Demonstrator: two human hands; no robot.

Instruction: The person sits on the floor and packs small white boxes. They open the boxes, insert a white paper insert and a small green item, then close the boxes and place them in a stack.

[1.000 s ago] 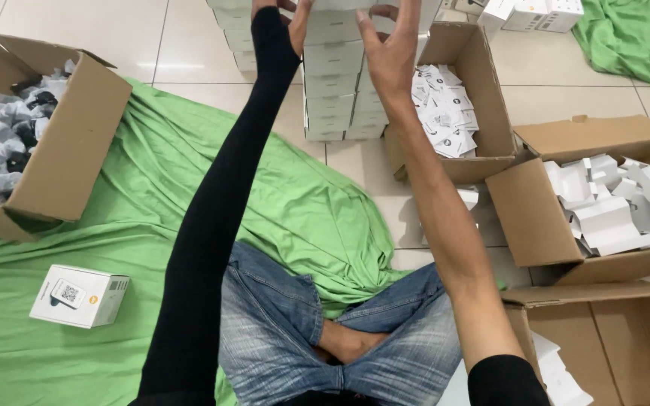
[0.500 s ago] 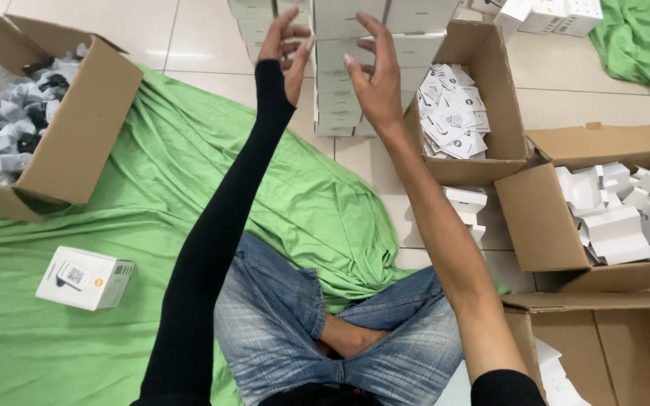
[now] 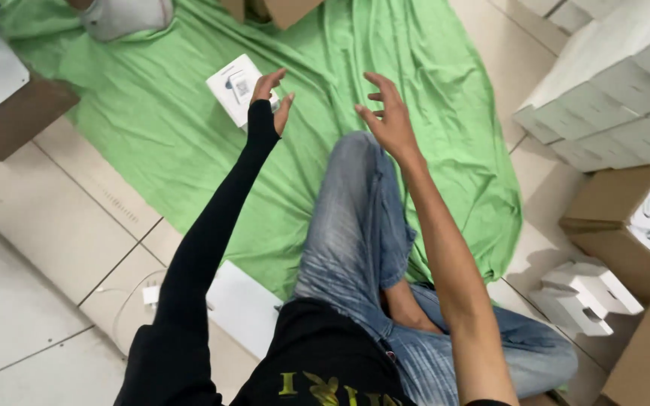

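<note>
My left hand point(image 3: 271, 96), in a long black sleeve, hovers open just right of a small white box point(image 3: 236, 88) that lies on the green cloth point(image 3: 189, 150). Fingers spread, my right hand point(image 3: 389, 113) hangs empty in the air above my raised knee in blue jeans point(image 3: 355, 225). Neither hand touches anything. A stack of white boxes point(image 3: 611, 98) rises at the right, away from both hands.
Open cardboard cartons point(image 3: 618, 225) with white packets stand at the right; white foam inserts point(image 3: 581, 293) lie on the tiled floor beside them. Another carton point(image 3: 9, 113) sits at the upper left. A white cable and plug point(image 3: 148, 295) lie by my left side.
Both hands have come off the stack of white boxes and swung left, over the cloth toward the small white box. The view has turned left and down.
</note>
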